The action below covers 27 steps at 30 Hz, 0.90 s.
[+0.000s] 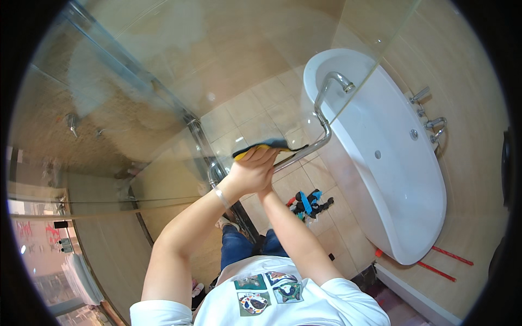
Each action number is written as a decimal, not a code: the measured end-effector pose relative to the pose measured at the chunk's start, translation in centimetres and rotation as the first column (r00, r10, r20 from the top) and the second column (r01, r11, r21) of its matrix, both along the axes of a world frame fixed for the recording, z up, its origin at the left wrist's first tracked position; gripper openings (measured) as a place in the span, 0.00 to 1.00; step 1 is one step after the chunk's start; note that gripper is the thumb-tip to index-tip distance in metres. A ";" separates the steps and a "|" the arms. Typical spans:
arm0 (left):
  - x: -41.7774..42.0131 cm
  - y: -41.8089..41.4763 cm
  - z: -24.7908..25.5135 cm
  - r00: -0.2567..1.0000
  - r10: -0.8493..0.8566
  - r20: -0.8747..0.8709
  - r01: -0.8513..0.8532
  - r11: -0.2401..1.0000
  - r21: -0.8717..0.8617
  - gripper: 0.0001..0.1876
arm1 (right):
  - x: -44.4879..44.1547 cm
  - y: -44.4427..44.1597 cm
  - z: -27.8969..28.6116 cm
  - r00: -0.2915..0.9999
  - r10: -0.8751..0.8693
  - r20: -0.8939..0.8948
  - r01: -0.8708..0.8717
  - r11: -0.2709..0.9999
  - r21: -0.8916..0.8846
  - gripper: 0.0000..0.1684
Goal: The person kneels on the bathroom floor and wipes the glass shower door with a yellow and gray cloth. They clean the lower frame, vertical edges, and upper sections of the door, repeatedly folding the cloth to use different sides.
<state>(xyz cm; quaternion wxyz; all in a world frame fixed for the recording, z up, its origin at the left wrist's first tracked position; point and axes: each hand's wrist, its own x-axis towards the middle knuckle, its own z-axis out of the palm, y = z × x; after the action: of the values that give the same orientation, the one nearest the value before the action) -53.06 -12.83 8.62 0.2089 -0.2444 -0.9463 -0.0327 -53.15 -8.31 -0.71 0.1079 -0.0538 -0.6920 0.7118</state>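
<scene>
My left hand [255, 169], with a clear band around its wrist, is closed on a dark grey and yellow cloth [271, 143] against or close to a glass panel. Mostly hidden behind it is my right hand [267, 186]; I cannot tell what its fingers hold. A bent chrome bar [325, 132] runs past both hands, rising to a curved end over the bathtub side. The cloth's upper edge is blurred.
A white freestanding bathtub [401, 171] stands at the right, near chrome wall taps [435, 122]. Black and blue items [310, 203] lie heaped on the tiled floor. The glass panel's edge [367, 77] slants beside the tub. Folded white towels [81, 279] are at lower left.
</scene>
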 end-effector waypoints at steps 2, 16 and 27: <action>2.4 -2.6 0.9 1.000 0.004 0.003 -0.004 0.999 -0.041 0.23 | 2.5 -1.9 1.0 0.992 0.117 -0.043 -0.120 0.991 -0.057 0.46; 6.3 -7.8 12.5 0.551 0.518 -0.654 -0.668 0.744 0.026 0.18 | -2.5 -2.0 20.5 0.437 0.352 -0.828 0.322 0.798 0.509 0.20; 10.4 -10.2 -1.2 0.640 0.629 -0.441 -0.656 0.747 0.113 0.09 | -2.6 0.4 13.5 0.177 0.913 -0.367 -0.074 0.384 0.920 0.21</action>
<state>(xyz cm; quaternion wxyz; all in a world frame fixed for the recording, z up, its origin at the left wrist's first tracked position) -42.62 -23.01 7.40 0.4136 0.1010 -0.8957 0.1284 -55.74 -7.89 12.80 0.1805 0.6395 -0.7036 0.2521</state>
